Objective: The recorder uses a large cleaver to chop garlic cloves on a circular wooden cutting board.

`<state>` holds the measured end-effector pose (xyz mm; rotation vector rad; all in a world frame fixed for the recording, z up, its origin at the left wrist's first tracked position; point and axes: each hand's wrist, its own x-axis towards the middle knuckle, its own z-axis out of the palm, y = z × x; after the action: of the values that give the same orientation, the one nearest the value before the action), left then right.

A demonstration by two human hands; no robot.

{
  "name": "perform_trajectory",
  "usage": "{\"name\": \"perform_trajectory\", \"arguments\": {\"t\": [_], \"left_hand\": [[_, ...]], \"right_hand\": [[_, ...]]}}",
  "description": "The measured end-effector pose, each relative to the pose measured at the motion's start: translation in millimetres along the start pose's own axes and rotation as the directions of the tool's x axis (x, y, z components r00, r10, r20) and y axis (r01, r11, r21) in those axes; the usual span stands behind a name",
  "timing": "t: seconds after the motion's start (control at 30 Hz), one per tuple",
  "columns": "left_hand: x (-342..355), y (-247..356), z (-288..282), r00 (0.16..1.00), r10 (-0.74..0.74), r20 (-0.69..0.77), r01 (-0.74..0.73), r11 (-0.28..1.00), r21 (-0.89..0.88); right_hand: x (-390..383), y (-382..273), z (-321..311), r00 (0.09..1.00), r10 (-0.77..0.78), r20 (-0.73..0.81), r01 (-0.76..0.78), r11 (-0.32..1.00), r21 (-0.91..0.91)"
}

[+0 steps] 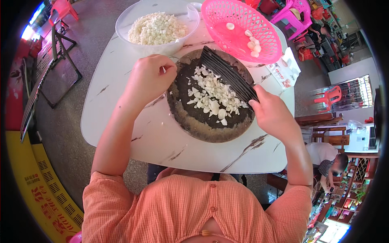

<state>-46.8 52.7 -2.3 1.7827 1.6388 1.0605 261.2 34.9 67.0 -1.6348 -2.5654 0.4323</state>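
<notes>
The right hand point(272, 111) grips a long, black, ridged blade point(229, 76); the left hand point(152, 77) is curled, contents unclear. Between the hands, chopped white pieces point(214, 92) cover a round, dark board point(192, 124).

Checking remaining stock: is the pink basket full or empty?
Nearly empty: few white cloves inside; most of the pink basket's floor shows bare.

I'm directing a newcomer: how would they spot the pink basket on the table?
On the white table, find the round chopping board. Beyond it, right of the clear bowl, is the pink basket. Unlike the bowl, it has slotted sides and only a few pale pieces.
</notes>
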Motion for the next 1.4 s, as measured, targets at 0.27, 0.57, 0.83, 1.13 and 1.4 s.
{"name": "perform_trajectory", "arguments": {"t": [0.27, 0.57, 0.83, 1.13, 1.4], "left_hand": [[-3.2, -2.1, -1.6, 1.000, 0.026, -0.017, -0.026, 1.000, -0.006], [-2.5, 1.9, 0.4, 1.000, -0.007, 0.021, 0.007, 1.000, 0.006], [-0.8, -2.0, 3.3, 1.000, -0.006, 0.017, 0.006, 1.000, 0.027], [-2.0, -0.8, 1.6, 1.000, -0.005, 0.023, 0.005, 1.000, 0.016], [-4.4, 2.8, 1.7, 1.000, -0.002, 0.008, 0.002, 1.000, -0.014]], "right_hand": [[-2.8, -2.4, -31.9, 0.989, 0.137, -0.059, -0.129, 0.985, 0.116], [2.8, 14.4, -16.0, 0.991, 0.136, 0.013, -0.137, 0.984, 0.118], [3.8, 13.5, -14.9, 0.994, 0.106, 0.009, -0.106, 0.990, 0.092], [7.5, 6.1, -16.3, 0.997, 0.071, 0.007, -0.071, 0.993, 0.099], [9.4, 5.9, -14.3, 0.995, 0.093, 0.023, -0.094, 0.992, 0.087]]}}
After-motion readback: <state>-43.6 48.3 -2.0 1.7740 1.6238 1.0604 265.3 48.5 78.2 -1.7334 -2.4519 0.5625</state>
